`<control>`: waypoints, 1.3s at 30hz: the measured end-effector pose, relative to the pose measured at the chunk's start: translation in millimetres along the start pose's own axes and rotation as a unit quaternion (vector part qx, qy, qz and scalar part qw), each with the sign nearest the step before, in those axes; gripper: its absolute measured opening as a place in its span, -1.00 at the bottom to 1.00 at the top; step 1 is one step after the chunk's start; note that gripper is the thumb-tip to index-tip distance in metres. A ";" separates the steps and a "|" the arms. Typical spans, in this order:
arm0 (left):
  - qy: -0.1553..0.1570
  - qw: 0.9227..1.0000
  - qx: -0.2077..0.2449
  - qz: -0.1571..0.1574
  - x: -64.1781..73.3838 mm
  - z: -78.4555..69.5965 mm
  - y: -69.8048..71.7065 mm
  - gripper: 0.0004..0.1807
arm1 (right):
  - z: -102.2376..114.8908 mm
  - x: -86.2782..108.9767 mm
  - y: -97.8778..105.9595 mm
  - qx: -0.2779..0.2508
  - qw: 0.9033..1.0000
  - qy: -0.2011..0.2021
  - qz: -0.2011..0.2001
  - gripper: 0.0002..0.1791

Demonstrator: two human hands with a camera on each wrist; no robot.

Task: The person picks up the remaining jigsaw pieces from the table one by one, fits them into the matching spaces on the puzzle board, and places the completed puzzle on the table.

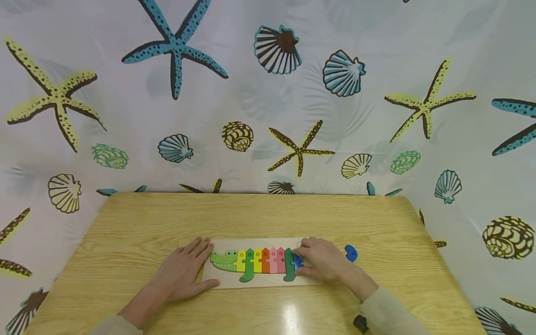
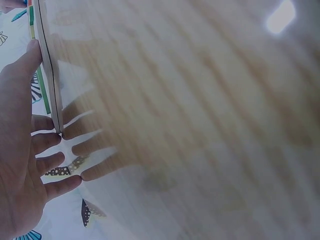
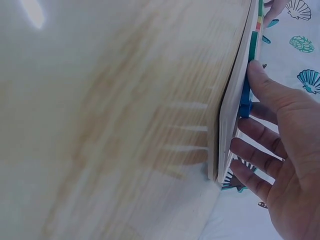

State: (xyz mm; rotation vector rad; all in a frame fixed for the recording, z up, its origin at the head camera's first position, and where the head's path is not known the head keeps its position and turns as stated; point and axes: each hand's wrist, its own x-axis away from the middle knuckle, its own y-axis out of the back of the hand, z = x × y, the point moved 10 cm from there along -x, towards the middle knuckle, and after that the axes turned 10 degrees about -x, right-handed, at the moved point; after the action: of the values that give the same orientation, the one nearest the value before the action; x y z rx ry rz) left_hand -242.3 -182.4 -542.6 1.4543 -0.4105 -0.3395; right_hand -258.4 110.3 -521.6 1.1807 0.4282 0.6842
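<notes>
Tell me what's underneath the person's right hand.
Under the right hand are a blue puzzle piece, pinched and only partly visible, and the right end of the pale crocodile puzzle board. Whatever else the hand covers cannot be seen.

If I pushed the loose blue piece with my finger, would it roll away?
Probably not: the blue piece seems to lie flat on the table, so it would more likely slide. It's much smaller than the board, so probably light. Its curved shape might make it spin if pushed at one end.
</notes>
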 end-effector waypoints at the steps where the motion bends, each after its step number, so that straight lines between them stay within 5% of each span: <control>1: 0.000 1.000 0.000 0.000 0.1 0.0 -0.2 0.13 | 0.4 0.1 0.2 0.000 1.000 0.000 0.000 -0.40; 39: -0.003 1.000 -0.001 0.000 0.1 -0.2 0.0 0.14 | -3.7 9.0 14.4 -0.021 0.999 -0.024 -0.028 -0.25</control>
State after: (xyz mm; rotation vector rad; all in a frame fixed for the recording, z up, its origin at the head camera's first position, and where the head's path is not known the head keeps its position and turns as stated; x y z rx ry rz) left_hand -242.0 -182.2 -542.5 1.4510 -0.4149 -0.3448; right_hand -257.9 122.2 -509.0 1.1398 0.4029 0.6117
